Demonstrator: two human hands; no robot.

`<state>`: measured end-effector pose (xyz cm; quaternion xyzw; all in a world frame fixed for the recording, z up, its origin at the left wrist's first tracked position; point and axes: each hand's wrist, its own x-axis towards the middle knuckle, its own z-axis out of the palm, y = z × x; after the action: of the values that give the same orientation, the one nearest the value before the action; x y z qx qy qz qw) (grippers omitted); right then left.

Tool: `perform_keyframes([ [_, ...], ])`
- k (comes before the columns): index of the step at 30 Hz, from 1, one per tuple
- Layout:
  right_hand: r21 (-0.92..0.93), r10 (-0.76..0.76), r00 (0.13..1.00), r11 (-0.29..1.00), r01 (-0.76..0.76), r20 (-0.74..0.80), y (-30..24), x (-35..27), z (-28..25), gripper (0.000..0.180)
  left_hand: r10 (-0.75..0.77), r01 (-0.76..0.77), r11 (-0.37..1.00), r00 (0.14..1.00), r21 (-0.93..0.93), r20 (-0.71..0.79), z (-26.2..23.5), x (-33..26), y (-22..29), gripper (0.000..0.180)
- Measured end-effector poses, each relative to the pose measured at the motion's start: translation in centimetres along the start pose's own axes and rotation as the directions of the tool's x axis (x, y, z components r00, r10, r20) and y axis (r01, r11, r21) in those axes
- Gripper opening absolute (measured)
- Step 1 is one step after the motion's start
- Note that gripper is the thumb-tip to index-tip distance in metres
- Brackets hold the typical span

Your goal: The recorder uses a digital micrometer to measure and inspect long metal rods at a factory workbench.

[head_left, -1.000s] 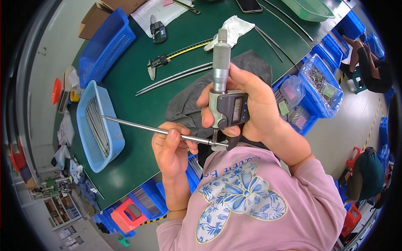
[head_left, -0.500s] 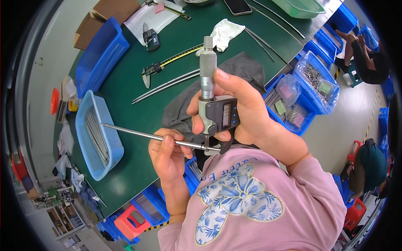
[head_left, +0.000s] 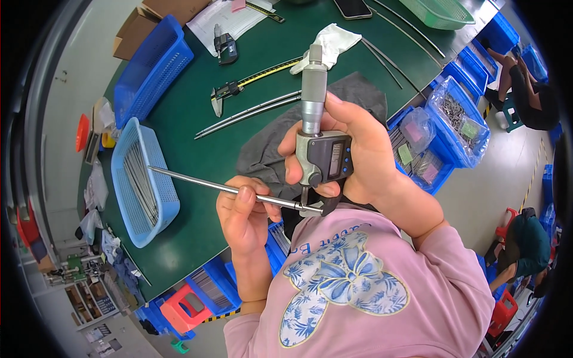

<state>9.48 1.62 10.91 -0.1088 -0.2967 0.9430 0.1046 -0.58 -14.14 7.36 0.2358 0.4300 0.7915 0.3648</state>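
My right hand [head_left: 358,152] grips a digital micrometer [head_left: 316,143] upright, its thimble pointing away from me. My left hand [head_left: 245,215] pinches a long thin metal rod [head_left: 197,182] near one end. That end sits in the micrometer's jaw, just above my pink shirt. The rod's far end reaches out over a light blue basket [head_left: 170,206] holding several similar rods. A grey cloth [head_left: 358,92] lies on the green table [head_left: 197,89] under my hands.
A caliper [head_left: 250,83] and two long curved rods [head_left: 250,113] lie on the table. A blue crate [head_left: 149,65], papers and a white rag [head_left: 331,42] sit farther off. Blue bins [head_left: 459,119] of metal parts stand at the right. Other people crouch at the right edge.
The view has shifted slightly, so hands and micrometer sit a little lower and nearer the centre. Both hands keep their grips, with the rod still in the micrometer's jaw.
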Motion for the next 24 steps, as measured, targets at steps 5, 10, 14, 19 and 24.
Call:
perform_keyframes([
  [5,-0.029,0.014,1.000,0.999,-0.015,-0.009,0.2,-0.1,0.0,0.055,-0.003,0.003,1.000,1.000,-0.006,0.004,0.0,0.0,-0.1,0.021],
  [10,-0.050,0.000,0.999,0.999,-0.002,-0.053,0.7,-0.1,0.2,0.062,-0.004,0.004,1.000,1.000,-0.005,-0.006,0.0,-0.5,0.0,0.021],
  [14,-0.020,0.014,0.999,1.000,-0.015,-0.045,0.6,-0.3,0.2,0.061,-0.001,0.001,1.000,1.000,-0.009,-0.028,0.1,-0.5,-0.2,0.021],
  [19,-0.041,0.020,0.998,0.999,-0.022,-0.065,0.0,0.1,-0.7,0.064,-0.034,0.034,0.999,0.999,-0.018,-0.011,0.2,0.3,-0.8,0.021],
  [24,0.095,-0.044,0.996,0.994,0.052,-0.080,-0.7,0.7,-1.9,0.063,-0.052,0.053,0.995,0.999,0.088,-0.013,-0.8,2.2,1.2,0.024],
])
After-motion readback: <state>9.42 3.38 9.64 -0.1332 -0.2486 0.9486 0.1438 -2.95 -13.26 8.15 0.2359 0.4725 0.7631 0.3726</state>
